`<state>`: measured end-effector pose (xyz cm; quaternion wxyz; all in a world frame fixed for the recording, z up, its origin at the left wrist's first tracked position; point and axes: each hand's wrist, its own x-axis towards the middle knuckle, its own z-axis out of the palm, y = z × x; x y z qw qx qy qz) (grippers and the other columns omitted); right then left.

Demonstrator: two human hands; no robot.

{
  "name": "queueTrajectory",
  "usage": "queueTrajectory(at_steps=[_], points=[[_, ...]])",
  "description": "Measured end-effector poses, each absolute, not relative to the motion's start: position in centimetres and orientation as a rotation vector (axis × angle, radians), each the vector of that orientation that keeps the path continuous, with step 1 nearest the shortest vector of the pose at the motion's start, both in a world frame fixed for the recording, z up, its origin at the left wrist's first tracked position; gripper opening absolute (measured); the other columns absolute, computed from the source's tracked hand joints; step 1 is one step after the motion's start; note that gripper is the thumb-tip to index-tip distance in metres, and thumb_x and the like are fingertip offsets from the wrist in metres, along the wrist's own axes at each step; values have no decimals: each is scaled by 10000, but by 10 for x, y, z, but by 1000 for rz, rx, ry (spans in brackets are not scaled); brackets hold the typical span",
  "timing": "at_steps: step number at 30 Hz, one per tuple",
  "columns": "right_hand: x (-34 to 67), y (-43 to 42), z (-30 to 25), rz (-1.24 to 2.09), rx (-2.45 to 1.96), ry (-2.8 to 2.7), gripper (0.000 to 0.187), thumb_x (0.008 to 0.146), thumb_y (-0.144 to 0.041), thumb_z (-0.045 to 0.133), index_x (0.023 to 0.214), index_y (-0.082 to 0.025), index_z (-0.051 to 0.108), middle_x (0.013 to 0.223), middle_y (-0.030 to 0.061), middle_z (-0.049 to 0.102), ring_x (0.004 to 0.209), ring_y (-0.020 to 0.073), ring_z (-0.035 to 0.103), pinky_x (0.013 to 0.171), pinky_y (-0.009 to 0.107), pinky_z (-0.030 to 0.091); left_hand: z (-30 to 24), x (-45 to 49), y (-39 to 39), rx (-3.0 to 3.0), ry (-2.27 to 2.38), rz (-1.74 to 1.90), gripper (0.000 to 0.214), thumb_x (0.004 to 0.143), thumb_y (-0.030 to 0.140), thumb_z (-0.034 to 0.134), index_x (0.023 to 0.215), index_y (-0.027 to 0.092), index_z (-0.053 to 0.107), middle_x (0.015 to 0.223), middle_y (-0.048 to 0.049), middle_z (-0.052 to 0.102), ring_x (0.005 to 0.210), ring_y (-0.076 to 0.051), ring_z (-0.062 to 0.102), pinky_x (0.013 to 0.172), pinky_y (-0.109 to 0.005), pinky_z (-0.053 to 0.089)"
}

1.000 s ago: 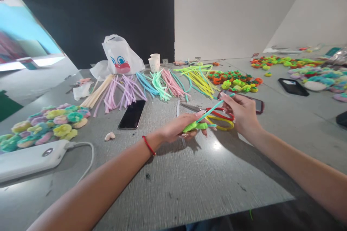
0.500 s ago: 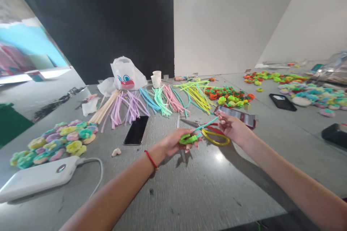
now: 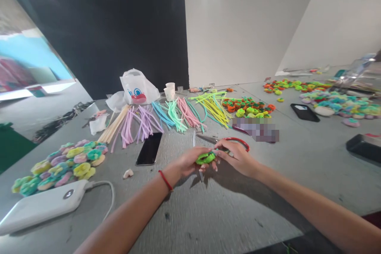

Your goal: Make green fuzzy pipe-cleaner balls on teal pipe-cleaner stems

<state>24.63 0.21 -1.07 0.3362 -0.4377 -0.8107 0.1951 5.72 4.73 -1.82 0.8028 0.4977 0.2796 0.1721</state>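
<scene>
My left hand [image 3: 188,162] is closed round a small lime-green pipe-cleaner coil [image 3: 205,158], held just above the grey table [image 3: 208,214]. My right hand [image 3: 236,158] has its fingers pinched on the same coil from the right, the two hands touching. A teal pipe-cleaner end is hidden between the fingers. Scissors [image 3: 222,141] with red and yellow handle loops lie just behind my right hand. A red string bracelet circles my left wrist.
Bundles of coloured pipe cleaners [image 3: 175,113] fan out behind. A black phone [image 3: 149,149] lies left of my hands, a white power bank [image 3: 41,206] with cable nearer left. Pastel coiled flowers [image 3: 62,162] sit left, orange-green ones [image 3: 248,107] right, a white plastic bag [image 3: 137,87] and cups behind.
My right hand has come down and left from the raised teal strand to close on the green coil beside my left hand. The camera has tilted up.
</scene>
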Motion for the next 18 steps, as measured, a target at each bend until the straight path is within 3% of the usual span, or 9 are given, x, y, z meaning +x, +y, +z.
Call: queueTrajectory(at_steps=[8, 12, 18], points=[[247, 5, -9, 644, -1070, -2209, 291, 944, -371, 449, 725, -187, 503, 648, -3, 570, 606, 128, 503, 597, 245, 346, -16, 60, 41, 1130, 634, 236, 677, 839, 693, 322, 815, 95, 638, 693, -112, 687, 400, -60, 434, 382, -193, 323], [253, 7, -9, 638, -1133, -2032, 293, 932, -385, 464, 718, -190, 510, 629, -18, 508, 599, 124, 457, 584, 245, 315, -14, 60, 45, 1088, 683, 556, 502, 765, 606, 574, 842, 115, 651, 806, -97, 681, 658, -140, 618, 544, -230, 476], [255, 6, -9, 677, -1131, -1848, 298, 914, -406, 482, 702, -197, 482, 618, -28, 432, 597, 123, 402, 576, 247, 295, -19, 60, 50, 973, 658, 745, 326, 718, 428, 717, 798, 119, 654, 810, -71, 660, 740, -149, 614, 707, -289, 508]])
